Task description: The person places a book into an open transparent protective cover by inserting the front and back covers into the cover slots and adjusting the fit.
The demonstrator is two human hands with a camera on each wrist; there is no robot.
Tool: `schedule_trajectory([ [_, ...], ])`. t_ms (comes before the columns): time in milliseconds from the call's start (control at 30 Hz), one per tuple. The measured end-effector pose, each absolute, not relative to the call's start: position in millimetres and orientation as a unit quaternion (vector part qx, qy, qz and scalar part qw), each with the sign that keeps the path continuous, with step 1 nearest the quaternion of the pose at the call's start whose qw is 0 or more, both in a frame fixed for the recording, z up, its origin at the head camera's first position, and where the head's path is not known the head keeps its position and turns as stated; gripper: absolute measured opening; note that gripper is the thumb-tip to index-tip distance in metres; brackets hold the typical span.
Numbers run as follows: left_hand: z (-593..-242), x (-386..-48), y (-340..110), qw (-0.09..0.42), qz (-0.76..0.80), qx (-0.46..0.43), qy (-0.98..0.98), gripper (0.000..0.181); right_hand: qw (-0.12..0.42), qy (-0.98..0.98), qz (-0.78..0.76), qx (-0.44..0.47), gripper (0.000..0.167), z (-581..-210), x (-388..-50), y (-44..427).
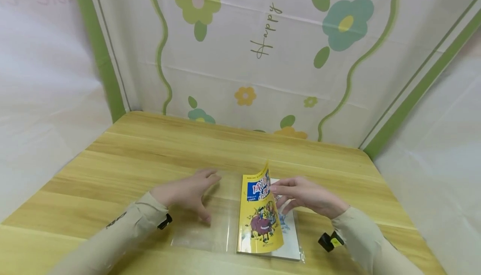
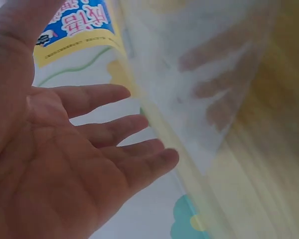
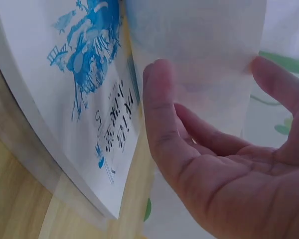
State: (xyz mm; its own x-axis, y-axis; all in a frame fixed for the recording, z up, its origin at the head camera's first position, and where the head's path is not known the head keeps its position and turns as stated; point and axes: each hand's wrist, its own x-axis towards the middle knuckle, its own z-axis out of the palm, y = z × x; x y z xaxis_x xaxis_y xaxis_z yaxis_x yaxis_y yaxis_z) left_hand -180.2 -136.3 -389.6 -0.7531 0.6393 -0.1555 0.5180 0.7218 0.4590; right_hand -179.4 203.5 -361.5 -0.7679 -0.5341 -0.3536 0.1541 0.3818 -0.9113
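Note:
A book with a yellow cover (image 1: 261, 227) lies on the table in a clear plastic sleeve (image 1: 201, 235), part of which spreads out to the left. The cover is half raised, baring a white page (image 1: 291, 243); blue drawings fill part of that page (image 3: 45, 64) in the right wrist view. My right hand (image 1: 310, 195) holds the cover's free edge, thumb at the edge and forefinger against the pale inner side (image 3: 204, 35). Fingers spread, my left hand (image 1: 191, 191) hovers at the sleeve's left part, holding nothing; the film (image 2: 189, 114) is beside its fingertips in the left wrist view.
The wooden table (image 1: 150, 141) reaches back to a white cloth (image 1: 225, 57) printed with flowers and green lines. Pale cloth also hangs on both sides. Small black devices (image 1: 164, 221) are at both wrists.

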Motion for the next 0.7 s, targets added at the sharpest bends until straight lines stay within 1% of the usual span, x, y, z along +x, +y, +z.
schedule_trajectory([
  [167, -395.5, -180.5, -139.7, 0.173, 0.196, 0.312, 0.913, 0.121, 0.307, 0.779, -0.534, -0.119, 0.065, -361.5, -176.8, 191.4],
  [400, -400.7, -181.4, -140.3, 0.186, 0.193, 0.302, 0.915, 0.121, 0.300, 0.792, -0.522, -0.104, 0.069, -365.6, -173.8, 176.1],
  [567, -400.9, -180.3, -139.5, 0.190, 0.188, 0.302, 0.915, 0.120, 0.302, 0.801, -0.511, -0.082, 0.085, -367.6, -171.6, 167.1],
  [700, -399.6, -178.8, -139.0, 0.194, 0.188, 0.299, 0.915, 0.118, 0.279, 0.828, -0.482, -0.064, 0.093, -366.1, -170.2, 159.5],
])
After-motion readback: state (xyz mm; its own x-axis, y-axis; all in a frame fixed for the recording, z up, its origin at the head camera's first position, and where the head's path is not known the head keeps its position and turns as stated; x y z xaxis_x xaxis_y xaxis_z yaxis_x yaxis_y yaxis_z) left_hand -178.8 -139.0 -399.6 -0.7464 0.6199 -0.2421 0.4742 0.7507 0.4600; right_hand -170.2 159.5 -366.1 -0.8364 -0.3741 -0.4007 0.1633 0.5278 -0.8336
